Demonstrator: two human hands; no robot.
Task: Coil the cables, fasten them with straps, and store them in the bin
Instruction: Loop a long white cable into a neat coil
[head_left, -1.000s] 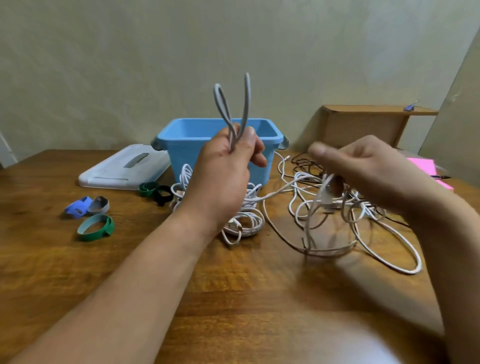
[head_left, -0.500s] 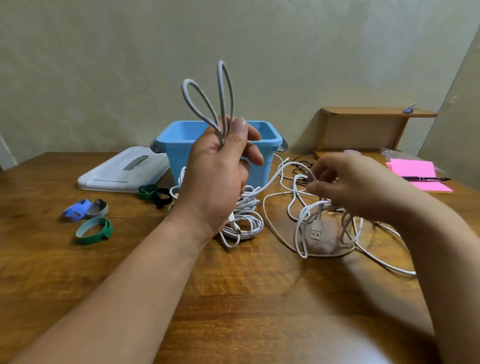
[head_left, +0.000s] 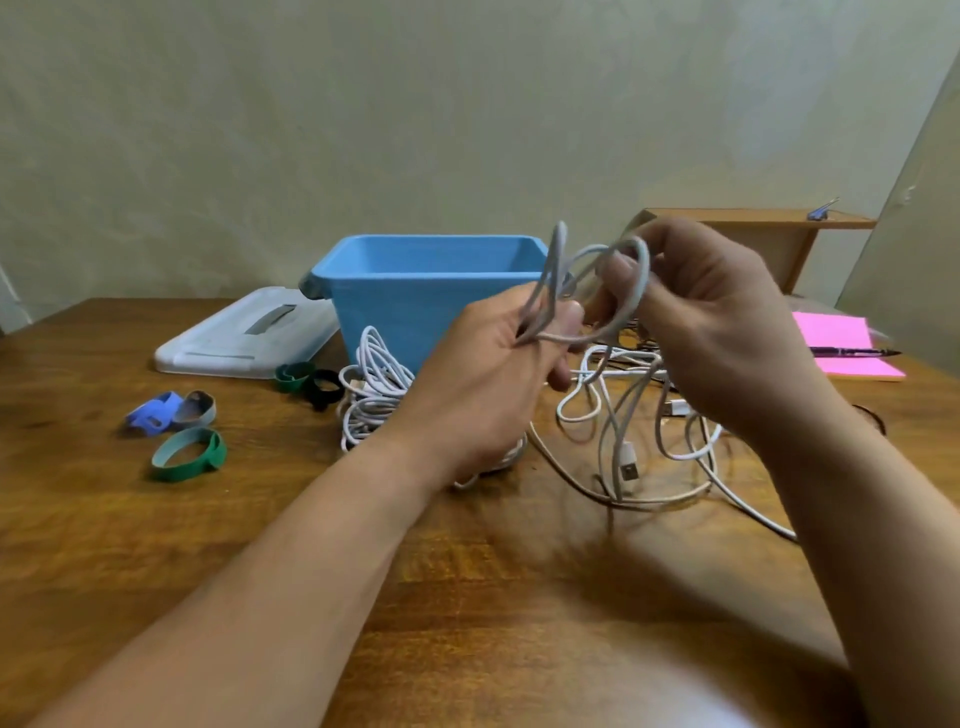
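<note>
My left hand (head_left: 483, 384) grips a few loops of a white cable (head_left: 550, 280) that stand up from its fist in front of the blue bin (head_left: 415, 296). My right hand (head_left: 717, 322) pinches another loop of the same cable (head_left: 636, 291) right beside the left hand. The cable's loose end with a USB plug (head_left: 628, 465) hangs down to the wooden table. A tangle of white cables (head_left: 670, 431) lies under my right hand. A coiled white cable (head_left: 374, 389) rests against the bin's front.
Straps lie on the left of the table: a blue one (head_left: 153, 410), a grey one (head_left: 197, 408), a green one (head_left: 187, 457), and a dark green (head_left: 293, 375) and black one (head_left: 324, 387) near the bin. The bin's white lid (head_left: 244, 338) lies left of it. A pink notepad with a pen (head_left: 847, 351) sits right.
My right hand rose from the tangle and brought a new loop up to my left hand. The left hand moved right and lower, and the loops it holds look shorter.
</note>
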